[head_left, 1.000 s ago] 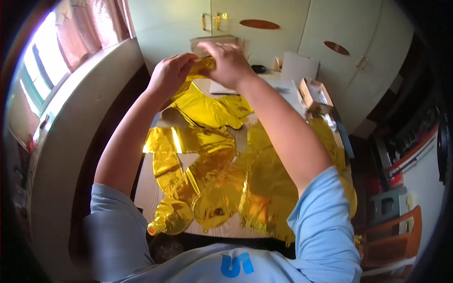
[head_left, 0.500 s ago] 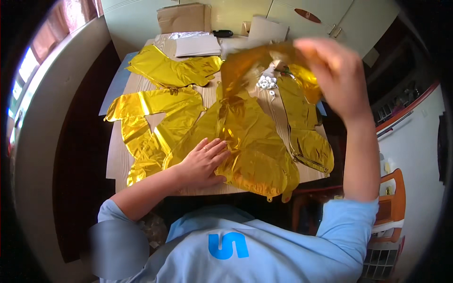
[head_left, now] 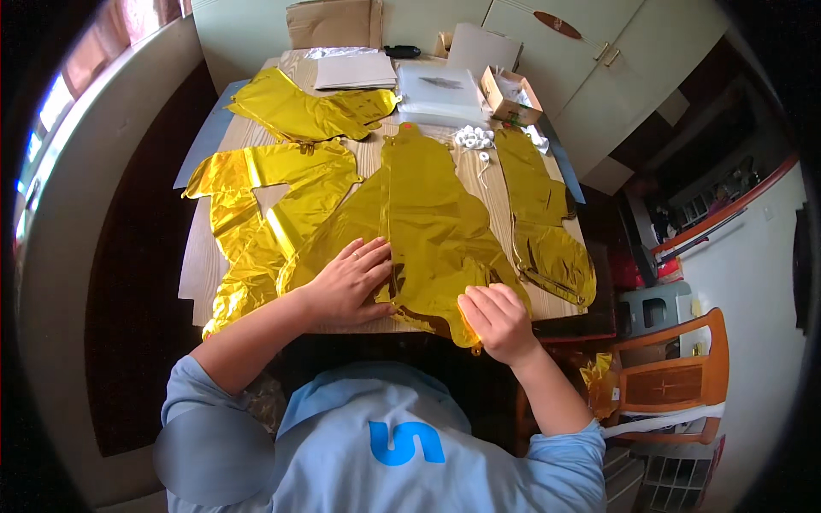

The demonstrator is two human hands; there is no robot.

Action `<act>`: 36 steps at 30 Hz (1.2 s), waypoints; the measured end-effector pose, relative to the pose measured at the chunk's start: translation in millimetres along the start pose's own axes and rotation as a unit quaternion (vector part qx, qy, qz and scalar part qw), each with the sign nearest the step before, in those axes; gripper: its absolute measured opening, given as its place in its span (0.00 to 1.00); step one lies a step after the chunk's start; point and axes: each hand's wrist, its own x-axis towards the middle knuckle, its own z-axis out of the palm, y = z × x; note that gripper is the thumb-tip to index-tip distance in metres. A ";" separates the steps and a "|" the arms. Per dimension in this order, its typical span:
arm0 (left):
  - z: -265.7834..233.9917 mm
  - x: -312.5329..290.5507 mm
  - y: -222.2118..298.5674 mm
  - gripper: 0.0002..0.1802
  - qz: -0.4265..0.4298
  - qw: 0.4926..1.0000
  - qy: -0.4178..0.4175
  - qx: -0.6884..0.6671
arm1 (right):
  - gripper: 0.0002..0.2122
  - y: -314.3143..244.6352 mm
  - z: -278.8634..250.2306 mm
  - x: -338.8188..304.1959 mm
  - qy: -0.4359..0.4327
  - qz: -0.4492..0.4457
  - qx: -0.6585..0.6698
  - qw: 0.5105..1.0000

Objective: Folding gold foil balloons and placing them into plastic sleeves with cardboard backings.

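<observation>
At the back of the table (head_left: 203, 265) I have a brown cardboard piece (head_left: 333, 24), a stack of pale sheets (head_left: 355, 72), a small black object (head_left: 402, 51) and a pile of clear plastic (head_left: 440, 94), with an open cardboard box (head_left: 515, 109) just to the right of it. In front of the box sits a cluster of white spools (head_left: 475, 137), with one loose spool (head_left: 484, 157) trailing a string. A golden foil piece (head_left: 295, 107) lies at the far left, a crumpled golden piece (head_left: 312, 184) nearer me, and a narrow golden piece (head_left: 534, 188) along the right side. A wooden chair (head_left: 667, 385) stands beyond the table on my right.

The large golden foil (head_left: 432, 205) is spread in the middle, reaching from near the spools to the edge in front of me. On its left it meets more foil; I can't tell where one layer ends. My left hand (head_left: 351, 282) lies flat there, palm down, fingers slightly spread. My right hand (head_left: 499, 323), well apart from it, touches the foil's near tip with fingers bent and close together; my thumb is hidden, so I can't tell whether it is pinching.
</observation>
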 end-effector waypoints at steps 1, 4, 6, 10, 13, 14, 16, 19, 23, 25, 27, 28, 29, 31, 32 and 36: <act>-1.3 -0.8 1.5 0.41 -0.008 1.000 -0.015 0.002 | 0.11 -1.0 1.4 -3.5 0.000 0.001 0.006 1.000; -4.9 -0.8 4.3 0.38 -0.003 0.999 0.009 -0.052 | 0.11 -3.3 0.9 -7.5 0.002 -0.001 0.019 1.000; -4.7 -2.6 0.9 0.34 -0.022 0.999 0.047 -0.015 | 0.11 -3.4 -0.2 -6.9 0.003 -0.005 0.025 1.000; -19.3 -6.7 -13.5 0.29 -0.084 0.991 0.101 -0.002 | 0.11 -7.3 4.5 -3.5 0.007 -0.013 0.031 0.999; -28.3 -3.6 -19.2 0.27 -0.092 0.989 0.117 -0.009 | 0.11 -6.9 7.7 -1.2 0.011 -0.014 0.030 0.999; -31.9 -2.3 -19.1 0.26 -0.094 0.989 0.117 -0.013 | 0.11 -7.5 7.6 -0.5 0.012 -0.012 0.031 0.999; -30.9 3.7 -20.9 0.25 -0.067 0.991 0.114 -0.011 | 0.11 -8.4 7.1 -0.3 0.003 -0.007 0.029 1.000; -21.7 13.3 -29.4 0.27 -0.020 0.993 0.114 -0.002 | 0.11 -8.9 10.0 -2.1 -0.009 -0.005 0.021 1.000; -13.7 27.1 -30.8 0.29 0.015 0.996 0.090 -0.012 | 0.12 -11.1 12.5 -4.0 -0.020 0.001 0.029 0.999; -7.9 30.2 -31.3 0.29 0.028 0.996 0.079 0.021 | 0.12 -14.9 12.9 -4.5 -0.027 0.007 0.039 0.999; -0.2 29.5 -36.8 0.30 0.033 0.997 0.074 0.012 | 0.13 -16.2 15.1 -7.1 -0.034 0.007 0.038 0.999; 2.5 28.9 -39.0 0.31 0.037 0.997 0.071 0.007 | 0.13 -17.1 15.5 -9.1 -0.038 0.007 0.037 0.999; 2.1 29.9 -39.2 0.31 0.035 0.997 0.072 0.004 | 0.15 -20.5 7.0 -8.5 -0.053 0.024 0.049 0.997; 0.6 29.0 -39.3 0.32 0.029 0.997 0.076 -0.005 | 0.17 -33.8 -19.3 -6.7 -0.085 0.055 0.074 0.992; 0.3 28.5 -38.9 0.32 0.024 0.997 0.077 0.000 | 0.16 -39.1 -27.1 -14.9 -0.063 0.063 0.094 0.992; 3.9 28.1 -42.8 0.30 0.020 0.997 0.081 0.002 | 0.10 -59.0 -30.0 -66.0 -0.035 0.259 0.185 0.947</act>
